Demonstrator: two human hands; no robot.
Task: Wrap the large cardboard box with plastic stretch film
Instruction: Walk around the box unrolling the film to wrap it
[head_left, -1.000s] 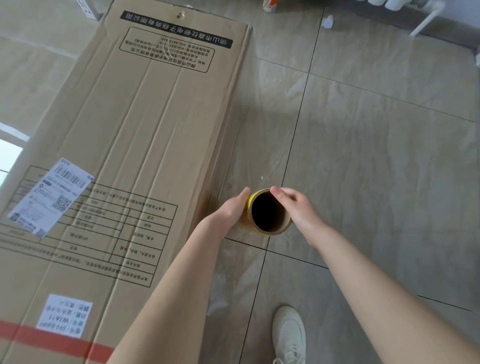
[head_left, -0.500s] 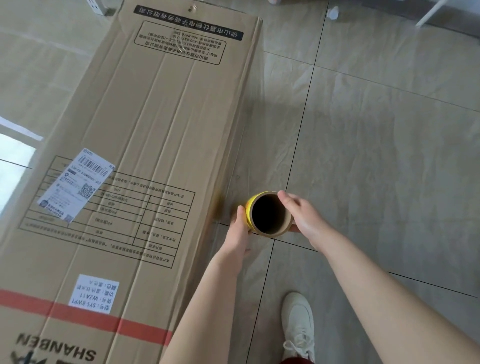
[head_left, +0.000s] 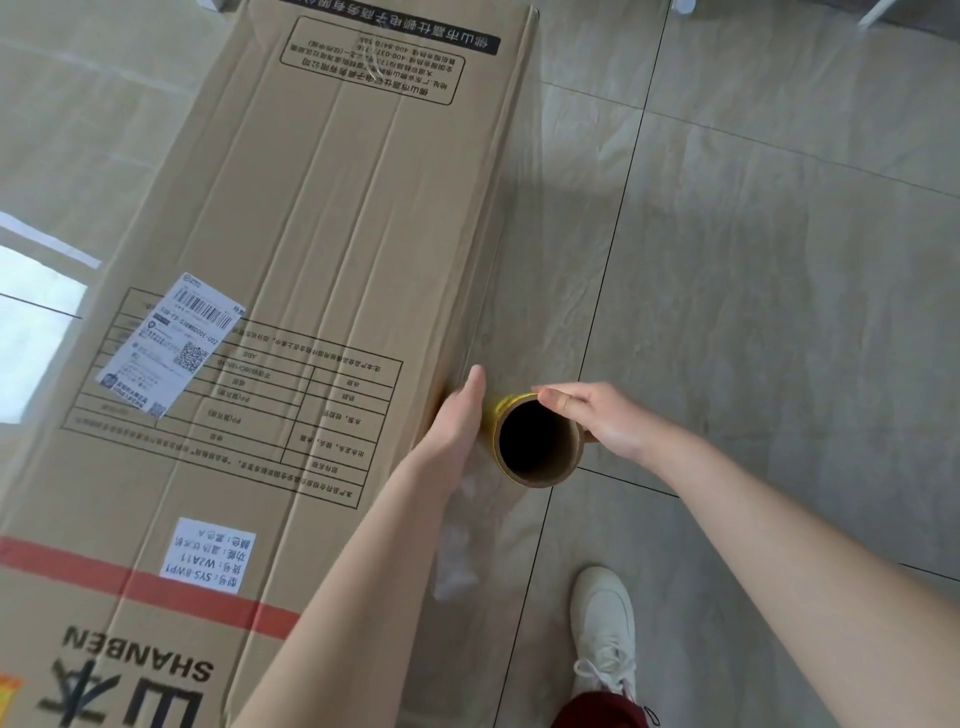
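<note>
A long cardboard box (head_left: 332, 249) lies on the tiled floor, printed with black text and carrying white labels. Clear stretch film (head_left: 519, 208) runs along its right side wall and down by the floor. The film roll (head_left: 535, 441), a brown cardboard tube with a yellow edge, stands upright beside the box's right side. My left hand (head_left: 457, 415) lies flat against the roll's left side, fingers straight, between the roll and the box. My right hand (head_left: 597, 415) grips the roll's right rim, thumb on the top edge.
Grey floor tiles (head_left: 779, 312) spread to the right of the box. My white shoe (head_left: 602, 623) stands just below the roll. A bright window reflection (head_left: 36, 322) lies on the floor left of the box. White furniture legs show at the top right corner.
The roll and both hands have moved back along the box's right side toward me; more of the box's near end with the red stripe shows. My left hand now lies flat on the roll.
</note>
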